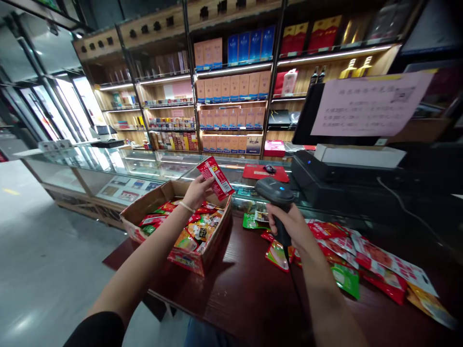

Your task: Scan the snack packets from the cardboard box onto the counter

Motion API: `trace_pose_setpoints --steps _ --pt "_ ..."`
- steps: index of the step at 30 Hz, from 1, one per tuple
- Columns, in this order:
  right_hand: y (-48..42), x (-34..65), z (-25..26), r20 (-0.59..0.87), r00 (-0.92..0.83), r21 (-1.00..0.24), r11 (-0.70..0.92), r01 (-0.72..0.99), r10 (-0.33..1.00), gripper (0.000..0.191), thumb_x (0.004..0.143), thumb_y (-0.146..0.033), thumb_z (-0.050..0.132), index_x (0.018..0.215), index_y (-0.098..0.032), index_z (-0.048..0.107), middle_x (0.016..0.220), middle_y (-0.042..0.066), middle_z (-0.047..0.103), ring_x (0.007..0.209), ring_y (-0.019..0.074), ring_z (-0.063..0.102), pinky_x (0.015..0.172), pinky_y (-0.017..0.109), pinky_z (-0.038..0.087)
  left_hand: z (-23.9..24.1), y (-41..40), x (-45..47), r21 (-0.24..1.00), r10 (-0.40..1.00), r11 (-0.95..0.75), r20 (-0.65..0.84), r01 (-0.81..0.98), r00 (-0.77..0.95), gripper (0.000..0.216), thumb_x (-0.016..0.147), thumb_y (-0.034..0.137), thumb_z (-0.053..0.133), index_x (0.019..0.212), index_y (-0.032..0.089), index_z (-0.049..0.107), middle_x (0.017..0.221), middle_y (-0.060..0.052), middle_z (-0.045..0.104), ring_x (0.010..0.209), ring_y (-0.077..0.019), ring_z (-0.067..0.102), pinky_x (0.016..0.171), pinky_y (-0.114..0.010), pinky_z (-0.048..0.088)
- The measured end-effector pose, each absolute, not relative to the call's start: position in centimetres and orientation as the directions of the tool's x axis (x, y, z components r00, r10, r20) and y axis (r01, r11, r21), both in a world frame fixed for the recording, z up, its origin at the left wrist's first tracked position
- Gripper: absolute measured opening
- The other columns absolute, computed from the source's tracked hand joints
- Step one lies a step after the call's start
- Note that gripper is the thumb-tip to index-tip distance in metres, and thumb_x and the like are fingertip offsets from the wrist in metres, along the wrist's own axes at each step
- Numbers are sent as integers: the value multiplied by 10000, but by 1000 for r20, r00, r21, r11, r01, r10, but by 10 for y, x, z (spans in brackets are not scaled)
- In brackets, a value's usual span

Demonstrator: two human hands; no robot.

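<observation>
On the dark desk [231, 289], the right hand [292, 226] has its fingers clenched round the grip of a black barcode scanner [277, 195], just beside a spread of loose snack packets [365, 262]. The left hand [197, 190] pinches a red packet [219, 177] in its fingers, held up above an open cardboard box [159, 200] full of packets. Beyond stand a glass counter [108, 161], a till screen [325, 115] and lit shelves [231, 86] of boxed goods.

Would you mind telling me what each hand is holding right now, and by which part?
Left hand holds a red snack packet by its lower end; right hand grips a barcode scanner by its handle.
</observation>
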State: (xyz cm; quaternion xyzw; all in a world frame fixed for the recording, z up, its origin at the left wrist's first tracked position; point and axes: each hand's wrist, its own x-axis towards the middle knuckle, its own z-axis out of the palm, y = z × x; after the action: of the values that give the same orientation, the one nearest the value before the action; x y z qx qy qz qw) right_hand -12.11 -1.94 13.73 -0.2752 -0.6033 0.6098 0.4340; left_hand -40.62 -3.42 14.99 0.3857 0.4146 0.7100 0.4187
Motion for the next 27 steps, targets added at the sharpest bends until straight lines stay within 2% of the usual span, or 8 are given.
trace_pose_setpoints --steps 4,9,13,18,22,27 --pt "-22 -104 128 156 -442 -986 115 -118 884 354 745 -468 728 814 -215 491 495 -75 517 344 94 463 330 199 370 153 -32 -374 829 888 -299 61 -472 -455 183 710 171 758 844 172 632 812 -7 702 729 -112 662 809 -289 540" --pt "-24 -64 114 98 -447 -995 83 -53 889 367 748 -487 717 835 -215 487 510 -68 533 357 100 465 340 209 366 141 -57 -319 742 912 -229 -62 -630 -405 109 773 108 689 839 164 623 829 -22 709 754 -104 674 789 -247 552" --pt "-34 -30 109 86 -382 -996 81 -28 920 352 757 -487 707 821 -214 493 505 -68 530 351 97 457 349 211 365 117 -66 -265 720 900 -247 -78 -648 -429 81 811 139 662 856 196 626 915 -27 715 860 -111 681 839 -249 548" --pt "-58 10 103 13 -321 -998 32 55 947 363 739 -495 716 775 -211 493 473 -70 508 332 97 451 335 207 345 82 -48 -211 778 907 -266 1 -570 -421 104 810 218 679 891 227 614 926 -13 714 956 -138 673 904 -302 525" --pt "-75 40 93 -54 -266 -997 -35 74 962 361 742 -492 711 786 -201 502 469 -72 513 323 86 438 324 189 312 63 -37 -182 727 919 -199 -95 -657 -383 125 782 183 700 866 212 612 861 -2 708 878 -118 679 884 -281 523" --pt "-80 62 82 -80 -212 -994 -61 94 974 390 753 -500 695 662 -196 468 438 -69 477 311 79 421 318 196 313 45 -30 -160 699 922 -154 -152 -698 -355 176 736 174 746 812 191 589 722 33 647 679 -69 637 768 -217 531"
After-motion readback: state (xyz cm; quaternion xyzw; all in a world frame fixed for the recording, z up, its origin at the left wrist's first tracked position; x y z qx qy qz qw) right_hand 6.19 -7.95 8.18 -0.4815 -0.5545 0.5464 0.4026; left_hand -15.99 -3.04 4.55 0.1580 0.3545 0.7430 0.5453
